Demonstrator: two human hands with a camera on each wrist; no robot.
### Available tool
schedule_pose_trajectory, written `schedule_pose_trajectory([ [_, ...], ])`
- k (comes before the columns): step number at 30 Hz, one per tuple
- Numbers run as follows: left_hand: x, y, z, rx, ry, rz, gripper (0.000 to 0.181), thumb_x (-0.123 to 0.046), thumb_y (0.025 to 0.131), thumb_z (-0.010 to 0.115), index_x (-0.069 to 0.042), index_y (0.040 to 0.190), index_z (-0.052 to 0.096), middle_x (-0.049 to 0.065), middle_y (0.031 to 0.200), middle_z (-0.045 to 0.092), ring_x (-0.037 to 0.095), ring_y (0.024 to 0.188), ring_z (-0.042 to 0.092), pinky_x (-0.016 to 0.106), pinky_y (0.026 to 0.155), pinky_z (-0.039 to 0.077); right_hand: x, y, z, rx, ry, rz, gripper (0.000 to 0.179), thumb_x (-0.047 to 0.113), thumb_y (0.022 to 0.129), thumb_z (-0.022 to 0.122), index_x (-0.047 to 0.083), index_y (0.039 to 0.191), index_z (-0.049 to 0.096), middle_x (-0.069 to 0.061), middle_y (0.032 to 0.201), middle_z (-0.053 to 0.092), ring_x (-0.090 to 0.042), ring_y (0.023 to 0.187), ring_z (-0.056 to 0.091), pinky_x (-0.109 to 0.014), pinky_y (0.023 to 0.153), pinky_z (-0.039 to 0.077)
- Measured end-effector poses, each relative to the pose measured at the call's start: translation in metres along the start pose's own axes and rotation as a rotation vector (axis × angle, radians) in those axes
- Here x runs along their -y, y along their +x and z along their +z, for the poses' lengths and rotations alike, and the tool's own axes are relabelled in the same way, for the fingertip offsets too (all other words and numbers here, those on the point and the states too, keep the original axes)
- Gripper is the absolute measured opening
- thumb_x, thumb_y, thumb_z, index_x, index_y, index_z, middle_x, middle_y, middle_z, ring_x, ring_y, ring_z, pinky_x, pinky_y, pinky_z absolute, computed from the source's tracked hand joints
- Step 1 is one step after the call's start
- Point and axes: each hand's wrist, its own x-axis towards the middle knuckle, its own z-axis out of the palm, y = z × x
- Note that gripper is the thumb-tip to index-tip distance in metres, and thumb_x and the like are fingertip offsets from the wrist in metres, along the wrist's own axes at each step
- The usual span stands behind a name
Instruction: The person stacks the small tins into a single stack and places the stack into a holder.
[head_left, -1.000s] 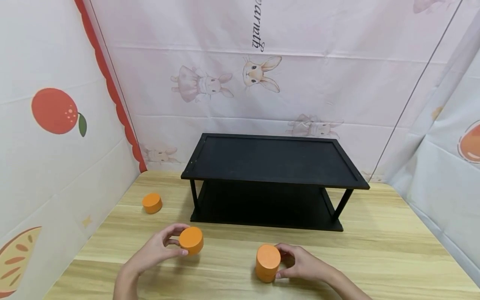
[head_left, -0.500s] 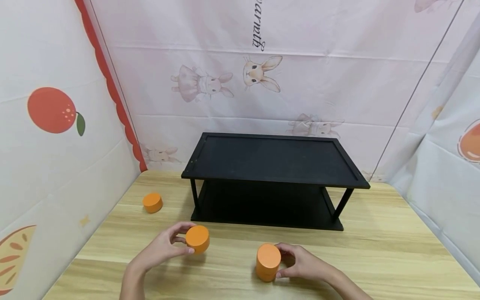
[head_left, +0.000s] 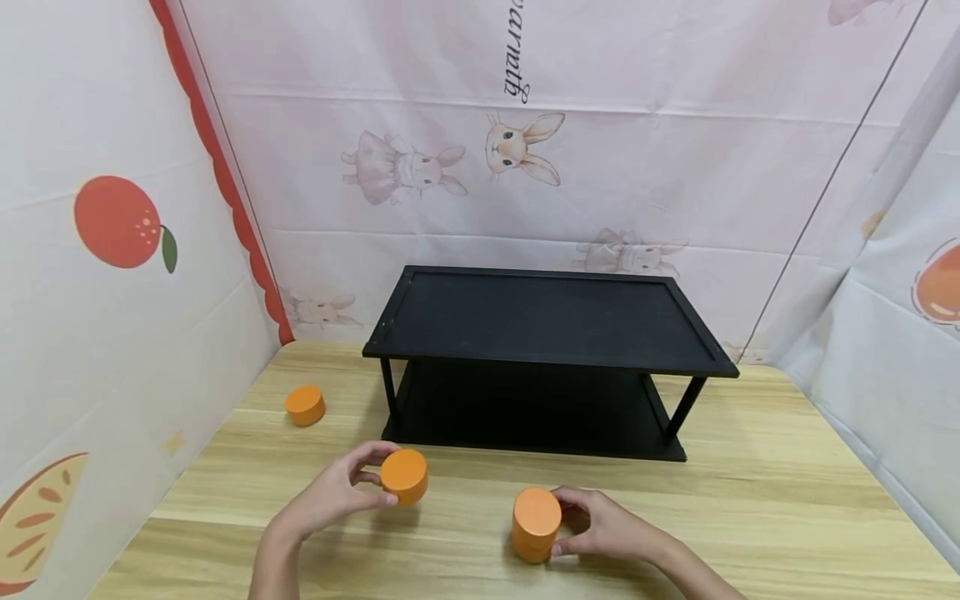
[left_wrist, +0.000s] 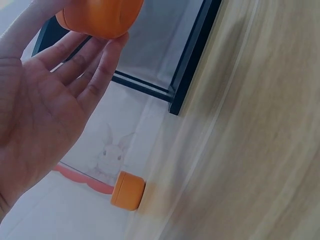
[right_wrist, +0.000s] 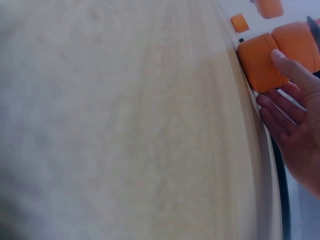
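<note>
From my remote station I record the left hand (head_left: pixel 330 500) holding an orange disc (head_left: pixel 404 476) just above the wooden table (head_left: pixel 750 517), its thumb and fingertips pinching the disc's rim, in front of the black two-tier shelf (head_left: pixel 547 321). The left wrist view shows those fingers (left_wrist: pixel 87 65) lying close together beneath the disc. The right hand (head_left: pixel 611 529) rests beside a stack of two orange discs (head_left: pixel 536 525) standing on the table, thumb and curled fingers touching the stack's side. A third, lone orange disc (head_left: pixel 304 405) lies well apart, left of the shelf, near the printed cloth wall (head_left: pixel 112 333)
</note>
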Motion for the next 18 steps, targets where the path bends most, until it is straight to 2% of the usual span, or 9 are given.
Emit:
schedule_pose_trajectory([
  [11, -0.0005, 0.0067, 0.0074, -0.002, -0.003, -0.012, 0.058, -0.021, 0.079, 0.074, -0.004, 0.127, 0.047, 0.012, 0.121, 0.052, 0.032, 0.103, 0.051, 0.044, 0.089, 0.043, -0.0008, 0.0002, 0.0005, -0.006, -0.013, 0.006, 0.049, 0.024, 0.08, 0.073, 0.011, 0.123, 0.054, 0.002, 0.115, 0.058, -0.014, 0.104, 0.054, -0.029, 0.089, 0.044],
  [18, -0.0022, 0.0078, 0.0103, 0.017, 0.001, 0.012, 0.056, -0.021, 0.079, 0.074, -0.004, 0.126, 0.048, 0.011, 0.121, 0.052, 0.029, 0.101, 0.051, 0.039, 0.087, 0.045, 0.0007, 0.0008, 0.0001, 0.009, 0.036, 0.03, 0.048, 0.021, 0.081, 0.072, 0.009, 0.124, 0.053, -0.001, 0.117, 0.057, -0.014, 0.107, 0.054, -0.028, 0.09, 0.044],
])
